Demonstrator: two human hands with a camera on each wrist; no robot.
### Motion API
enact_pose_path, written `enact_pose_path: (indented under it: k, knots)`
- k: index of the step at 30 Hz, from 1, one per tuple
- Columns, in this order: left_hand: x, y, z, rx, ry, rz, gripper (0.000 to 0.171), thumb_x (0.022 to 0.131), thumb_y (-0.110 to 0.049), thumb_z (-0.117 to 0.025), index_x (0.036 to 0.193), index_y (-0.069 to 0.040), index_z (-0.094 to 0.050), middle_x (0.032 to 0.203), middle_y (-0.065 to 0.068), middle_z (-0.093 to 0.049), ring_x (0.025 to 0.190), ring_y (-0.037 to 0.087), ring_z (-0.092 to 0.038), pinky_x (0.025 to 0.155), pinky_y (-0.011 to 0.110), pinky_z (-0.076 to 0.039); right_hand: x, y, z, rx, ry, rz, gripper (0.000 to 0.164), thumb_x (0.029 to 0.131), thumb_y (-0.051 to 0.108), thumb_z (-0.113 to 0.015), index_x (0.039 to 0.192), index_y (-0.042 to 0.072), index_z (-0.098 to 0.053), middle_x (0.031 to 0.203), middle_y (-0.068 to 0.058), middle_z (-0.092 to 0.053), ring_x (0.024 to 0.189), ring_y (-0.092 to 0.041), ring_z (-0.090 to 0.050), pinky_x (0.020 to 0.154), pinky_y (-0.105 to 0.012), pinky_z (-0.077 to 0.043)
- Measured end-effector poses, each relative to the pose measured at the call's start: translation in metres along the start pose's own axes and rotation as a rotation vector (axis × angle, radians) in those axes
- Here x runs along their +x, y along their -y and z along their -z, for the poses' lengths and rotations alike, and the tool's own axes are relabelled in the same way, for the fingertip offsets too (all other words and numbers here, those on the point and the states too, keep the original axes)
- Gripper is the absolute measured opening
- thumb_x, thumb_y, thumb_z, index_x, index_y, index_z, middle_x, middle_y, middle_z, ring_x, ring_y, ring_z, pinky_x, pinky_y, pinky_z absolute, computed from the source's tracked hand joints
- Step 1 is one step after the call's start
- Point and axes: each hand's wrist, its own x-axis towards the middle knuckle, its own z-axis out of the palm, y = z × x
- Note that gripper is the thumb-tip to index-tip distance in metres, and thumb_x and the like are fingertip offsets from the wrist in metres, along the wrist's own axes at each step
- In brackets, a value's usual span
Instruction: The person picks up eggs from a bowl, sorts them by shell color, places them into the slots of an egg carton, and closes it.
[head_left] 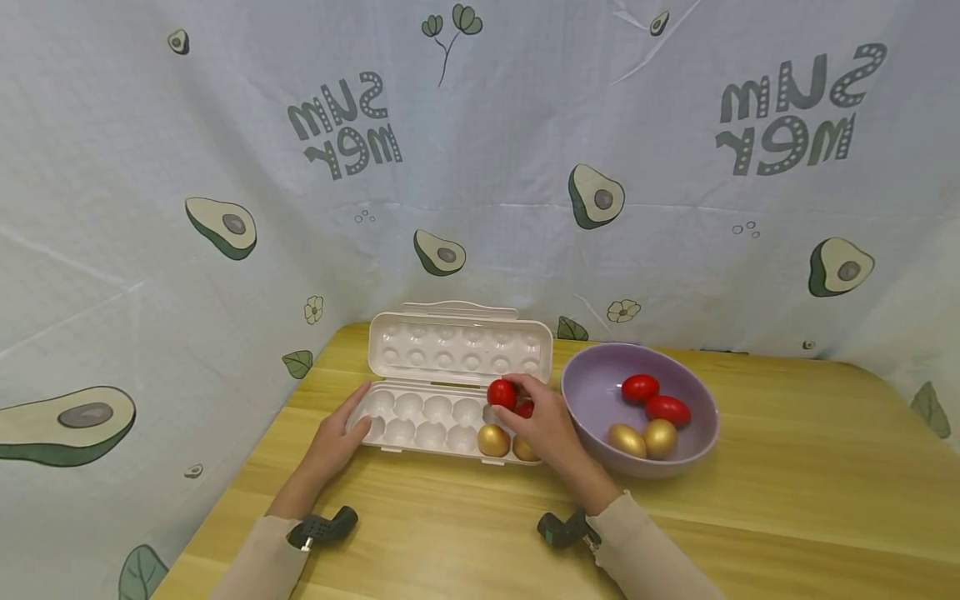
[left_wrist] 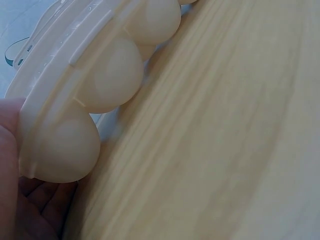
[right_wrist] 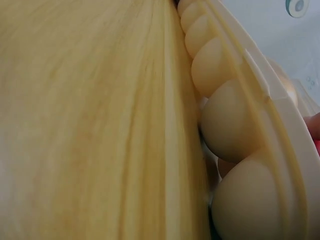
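Forearms [head_left: 648, 550] reach forward, angled inward. Left hand [head_left: 333, 437] grips egg carton [head_left: 423, 419] by its left end, thumb on rim, fingers underneath. Gold eggs [head_left: 492, 441] in front row, right end. Right hand [head_left: 551, 425] pinches red egg [head_left: 501, 394], thumb and index, at back row. Purple bowl [head_left: 588, 387] just right; open lid [head_left: 461, 346] behind.

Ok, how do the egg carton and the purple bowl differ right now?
The egg carton is long and off-white; the purple bowl is round. The carton has rows of cups and an opened lid, while the bowl is one undivided hollow. The left hand grips the carton's left end; neither hand grips the bowl. Both contain gold eggs.
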Motion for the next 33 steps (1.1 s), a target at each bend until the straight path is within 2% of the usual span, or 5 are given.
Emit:
enact_pose_path:
  k: [12,24,33]
  knots:
    - [0.0001,-0.0014,-0.0005,0.001,-0.002,0.014,0.059,0.093,-0.014,-0.051,0.15,-0.01,-0.035,0.15,0.02,-0.037,0.137,0.041,-0.033,0.113,0.053,-0.026,-0.0008,0.0011,-0.0012,-0.014,0.003,0.012,0.046,0.077,0.015,-0.081,0.118,0.006,-0.064,0.102,-0.005,-0.07,0.088,-0.017,-0.062,0.077,-0.035,-0.056]
    - [0.0008,-0.0003,-0.0009,-0.006,-0.002,0.01,0.06,0.093,-0.013,-0.052,0.15,-0.011,-0.035,0.149,0.02,-0.037,0.137,0.04,-0.034,0.113,0.053,-0.027,-0.0011,0.0003,-0.0013,-0.077,0.045,-0.018,0.043,0.077,0.014,-0.079,0.116,0.01,-0.062,0.105,-0.007,-0.069,0.095,-0.021,-0.062,0.088,-0.039,-0.054]
    - [0.0001,0.0,-0.0011,-0.019,-0.007,-0.007,0.059,0.093,-0.012,-0.052,0.15,-0.01,-0.036,0.148,0.021,-0.039,0.136,0.04,-0.035,0.113,0.053,-0.027,-0.0011,0.0013,0.0004,-0.087,0.087,-0.051,0.041,0.077,0.014,-0.078,0.113,0.012,-0.059,0.107,-0.007,-0.068,0.097,-0.022,-0.062,0.089,-0.041,-0.054]
